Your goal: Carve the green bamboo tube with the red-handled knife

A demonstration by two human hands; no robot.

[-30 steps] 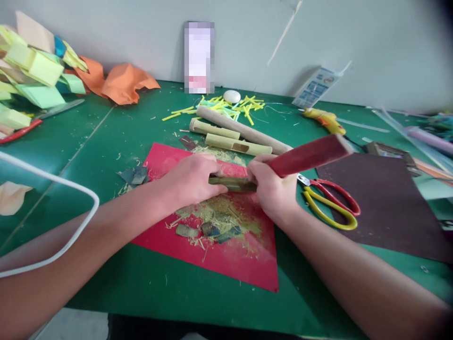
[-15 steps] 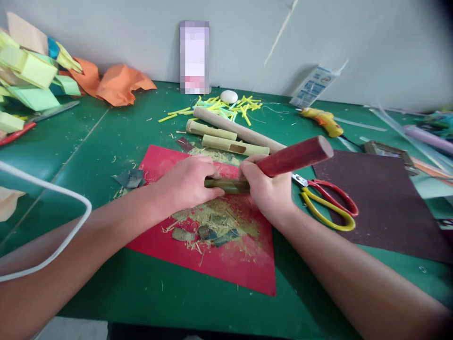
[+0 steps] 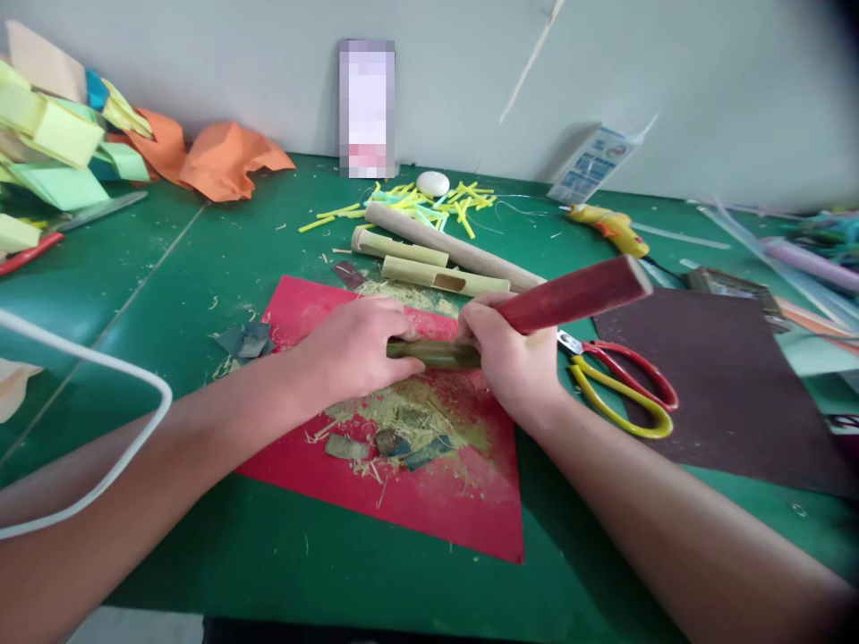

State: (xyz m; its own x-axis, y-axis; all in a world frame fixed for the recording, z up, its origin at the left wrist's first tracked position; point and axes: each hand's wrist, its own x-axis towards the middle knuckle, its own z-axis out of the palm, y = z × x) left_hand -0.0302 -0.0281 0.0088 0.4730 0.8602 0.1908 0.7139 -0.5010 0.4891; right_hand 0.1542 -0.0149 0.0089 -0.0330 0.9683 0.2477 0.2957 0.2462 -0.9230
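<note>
My left hand (image 3: 366, 344) is closed around the left end of a short greenish bamboo tube (image 3: 439, 353), with the thumb along its near side. A thick dark-red wooden handle (image 3: 577, 295) is in my right hand (image 3: 514, 367), pointing up and to the right; the tool's working end is hidden behind my fingers. That hand's fingertips meet the right part of the bamboo tube. Under both hands lies a red sheet (image 3: 463, 528) strewn with bamboo shavings (image 3: 416, 416) and dark scraps (image 3: 347, 446).
Two cut bamboo pieces (image 3: 446, 275) and a wooden rod (image 3: 449, 241) lie beyond my hands. To the right are scissors (image 3: 661, 420), a dark sheet (image 3: 731, 394) and a yellow glue gun (image 3: 608, 228). A white cable (image 3: 151, 385) curves at left, near folded papers (image 3: 67, 134).
The red handle and my right hand have shifted slightly to the right, with the handle tipped a bit lower. My left hand keeps its hold on the bamboo tube.
</note>
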